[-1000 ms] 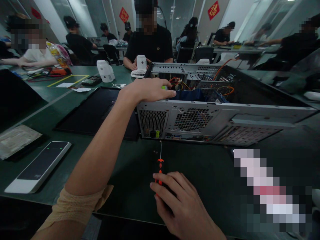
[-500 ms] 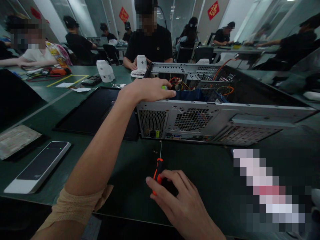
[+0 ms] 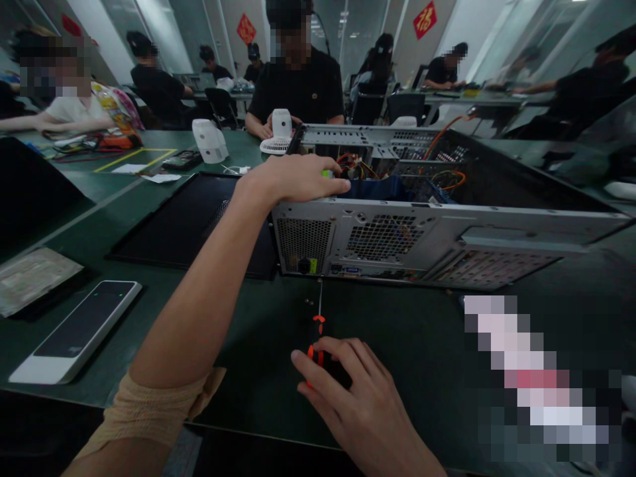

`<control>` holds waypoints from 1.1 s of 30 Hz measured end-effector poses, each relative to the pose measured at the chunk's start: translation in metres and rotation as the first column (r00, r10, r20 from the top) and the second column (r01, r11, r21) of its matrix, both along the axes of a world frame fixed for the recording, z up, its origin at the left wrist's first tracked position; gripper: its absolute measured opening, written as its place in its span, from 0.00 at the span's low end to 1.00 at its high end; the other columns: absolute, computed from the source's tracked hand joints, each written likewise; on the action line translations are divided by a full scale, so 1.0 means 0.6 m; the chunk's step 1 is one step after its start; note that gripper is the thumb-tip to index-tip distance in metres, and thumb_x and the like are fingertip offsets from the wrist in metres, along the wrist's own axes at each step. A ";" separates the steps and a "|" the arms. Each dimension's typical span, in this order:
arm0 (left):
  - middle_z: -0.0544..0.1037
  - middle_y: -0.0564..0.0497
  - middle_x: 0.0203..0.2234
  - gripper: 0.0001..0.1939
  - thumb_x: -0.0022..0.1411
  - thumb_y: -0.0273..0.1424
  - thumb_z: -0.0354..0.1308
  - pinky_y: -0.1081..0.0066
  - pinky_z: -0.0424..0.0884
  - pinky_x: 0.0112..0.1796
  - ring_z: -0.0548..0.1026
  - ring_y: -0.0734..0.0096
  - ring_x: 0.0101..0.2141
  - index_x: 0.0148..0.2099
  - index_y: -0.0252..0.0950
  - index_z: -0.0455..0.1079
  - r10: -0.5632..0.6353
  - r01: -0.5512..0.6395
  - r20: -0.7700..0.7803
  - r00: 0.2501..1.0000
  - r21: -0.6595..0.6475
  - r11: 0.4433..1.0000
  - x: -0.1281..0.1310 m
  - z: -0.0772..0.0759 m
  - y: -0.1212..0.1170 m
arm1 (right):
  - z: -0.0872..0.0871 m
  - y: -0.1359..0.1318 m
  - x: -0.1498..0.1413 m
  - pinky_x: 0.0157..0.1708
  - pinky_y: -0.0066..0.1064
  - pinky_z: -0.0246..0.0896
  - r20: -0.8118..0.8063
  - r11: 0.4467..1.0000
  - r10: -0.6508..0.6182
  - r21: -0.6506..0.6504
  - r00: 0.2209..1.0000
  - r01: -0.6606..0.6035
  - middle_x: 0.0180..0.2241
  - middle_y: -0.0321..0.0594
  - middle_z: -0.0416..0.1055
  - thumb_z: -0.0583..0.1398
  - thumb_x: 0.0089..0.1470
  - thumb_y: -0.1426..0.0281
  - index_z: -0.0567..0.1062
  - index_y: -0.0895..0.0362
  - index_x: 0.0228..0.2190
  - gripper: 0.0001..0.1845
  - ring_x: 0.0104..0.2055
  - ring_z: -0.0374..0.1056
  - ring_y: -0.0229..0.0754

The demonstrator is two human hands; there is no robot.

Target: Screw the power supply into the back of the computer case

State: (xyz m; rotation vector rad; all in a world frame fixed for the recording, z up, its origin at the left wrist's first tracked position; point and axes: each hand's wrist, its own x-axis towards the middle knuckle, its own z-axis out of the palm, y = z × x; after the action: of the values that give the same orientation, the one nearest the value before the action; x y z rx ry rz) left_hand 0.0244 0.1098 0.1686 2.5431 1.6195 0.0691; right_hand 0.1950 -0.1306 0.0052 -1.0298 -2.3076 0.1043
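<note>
A desktop computer case (image 3: 447, 232) lies on its side, its rear panel facing me and its upper side uncovered. My left hand (image 3: 293, 177) rests across its top left corner. Thumb and index finger are stretched out and apart there; the other fingertips are hidden. With my right hand (image 3: 352, 387) I hold a screwdriver (image 3: 318, 331) by its black and orange handle. The shaft points away from me, its tip at the lower edge of the rear panel, below the power socket. Whether the tip sits in a screw is too small to tell. Several loose screws (image 3: 309, 302) lie left of the shaft.
A black side panel (image 3: 173, 225) lies left of the case. Nearer are a white power bank-like device (image 3: 74, 331) and a flat metal-coloured box (image 3: 37, 278). White fans (image 3: 209, 142) stand behind. Across the table sits a person (image 3: 298, 93). A blurred-out object (image 3: 536, 377) lies at right.
The screwdriver handle has turned about its axis, showing different orange patches, and the right fingers have shifted slightly. The left hand and the case stay in place.
</note>
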 end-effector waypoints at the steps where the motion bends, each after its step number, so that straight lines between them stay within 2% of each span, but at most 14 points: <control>1: 0.69 0.48 0.69 0.41 0.68 0.61 0.45 0.52 0.60 0.65 0.69 0.43 0.65 0.74 0.45 0.62 -0.005 0.005 -0.003 1.000 0.010 1.000 0.000 -0.001 0.000 | 0.001 0.000 -0.001 0.41 0.39 0.74 0.011 1.000 -0.005 0.003 1.000 0.005 0.48 0.44 0.77 0.66 0.66 0.70 0.76 0.51 0.55 0.17 0.46 0.73 0.47; 5: 0.70 0.45 0.69 0.42 0.68 0.60 0.45 0.53 0.62 0.64 0.70 0.43 0.65 0.74 0.42 0.63 -0.025 0.025 -0.005 1.000 0.021 0.999 0.000 -0.003 0.004 | -0.002 0.001 -0.001 0.43 0.40 0.74 -0.034 0.999 -0.027 0.017 0.999 0.028 0.46 0.43 0.78 0.65 0.67 0.68 0.78 0.53 0.50 0.11 0.46 0.73 0.48; 7: 0.70 0.47 0.69 0.41 0.68 0.60 0.44 0.53 0.62 0.64 0.70 0.44 0.65 0.74 0.44 0.63 -0.020 0.021 -0.010 1.000 0.021 1.000 0.000 -0.003 0.003 | -0.005 0.001 0.000 0.43 0.39 0.73 -0.080 0.998 -0.041 0.034 0.996 0.044 0.44 0.43 0.78 0.63 0.69 0.65 0.77 0.54 0.48 0.09 0.44 0.73 0.47; 9: 0.71 0.50 0.68 0.40 0.68 0.60 0.44 0.53 0.62 0.64 0.70 0.45 0.65 0.74 0.46 0.63 -0.012 0.013 -0.017 1.000 0.024 1.000 0.001 -0.001 0.001 | -0.007 0.001 0.001 0.41 0.38 0.72 -0.102 0.997 -0.059 0.037 0.993 0.063 0.42 0.43 0.78 0.62 0.71 0.62 0.77 0.56 0.46 0.10 0.42 0.73 0.45; 12: 0.71 0.48 0.67 0.41 0.68 0.60 0.44 0.52 0.61 0.64 0.69 0.42 0.65 0.74 0.44 0.64 -0.007 0.007 -0.008 1.000 0.034 0.999 0.002 0.000 -0.004 | -0.007 0.001 0.002 0.39 0.37 0.71 -0.122 0.997 -0.076 0.022 0.990 0.079 0.37 0.42 0.77 0.62 0.70 0.62 0.75 0.57 0.40 0.11 0.38 0.71 0.45; 14: 0.71 0.47 0.67 0.41 0.68 0.59 0.44 0.52 0.62 0.64 0.70 0.42 0.64 0.73 0.42 0.64 -0.004 0.004 0.004 1.000 0.038 0.999 0.002 -0.001 -0.005 | -0.006 0.001 0.002 0.38 0.36 0.70 -0.103 0.998 -0.064 0.014 0.993 0.066 0.37 0.41 0.76 0.63 0.69 0.66 0.75 0.57 0.43 0.07 0.38 0.70 0.44; 15: 0.71 0.47 0.67 0.41 0.68 0.60 0.44 0.52 0.61 0.64 0.70 0.42 0.64 0.73 0.43 0.64 -0.003 0.002 0.008 1.000 0.037 0.999 0.002 -0.001 -0.005 | -0.005 0.001 0.001 0.38 0.36 0.69 -0.076 0.998 -0.056 0.012 0.996 0.057 0.37 0.41 0.75 0.63 0.68 0.68 0.76 0.56 0.47 0.08 0.37 0.70 0.44; 18: 0.70 0.49 0.68 0.41 0.68 0.61 0.44 0.54 0.61 0.64 0.70 0.44 0.65 0.73 0.45 0.64 -0.006 0.006 0.009 1.000 0.020 1.000 -0.001 -0.003 -0.001 | -0.004 0.000 -0.001 0.36 0.36 0.68 0.025 0.999 -0.042 -0.008 0.999 0.042 0.37 0.40 0.74 0.66 0.65 0.71 0.75 0.52 0.55 0.18 0.36 0.69 0.44; 22: 0.69 0.46 0.70 0.41 0.69 0.61 0.44 0.53 0.62 0.64 0.70 0.45 0.65 0.74 0.44 0.62 -0.026 0.026 0.006 1.000 0.022 0.999 -0.003 -0.003 0.003 | -0.006 0.001 -0.002 0.37 0.37 0.68 0.039 0.998 -0.049 -0.041 0.998 0.050 0.37 0.38 0.75 0.72 0.58 0.68 0.76 0.52 0.49 0.18 0.36 0.68 0.45; 25: 0.69 0.49 0.70 0.41 0.68 0.61 0.44 0.53 0.62 0.64 0.70 0.46 0.65 0.74 0.47 0.62 -0.018 0.018 -0.002 1.000 0.018 1.000 -0.002 -0.002 0.004 | -0.007 0.003 0.000 0.37 0.37 0.68 0.002 0.997 -0.045 -0.066 0.999 0.045 0.37 0.37 0.75 0.74 0.56 0.68 0.75 0.52 0.49 0.21 0.36 0.69 0.45; 33: 0.68 0.46 0.70 0.43 0.69 0.60 0.44 0.52 0.61 0.65 0.69 0.43 0.66 0.75 0.41 0.61 -0.030 0.030 -0.013 0.999 0.008 1.000 0.000 -0.001 0.003 | -0.007 0.001 0.001 0.36 0.38 0.69 -0.061 0.994 -0.025 -0.106 0.998 0.018 0.38 0.39 0.75 0.66 0.63 0.72 0.74 0.53 0.53 0.17 0.38 0.69 0.46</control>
State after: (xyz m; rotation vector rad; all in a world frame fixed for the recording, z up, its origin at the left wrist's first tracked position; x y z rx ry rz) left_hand 0.0243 0.1118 0.1680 2.5789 1.5878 0.0572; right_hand 0.1958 -0.1301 0.0009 -1.0878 -2.2546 0.2483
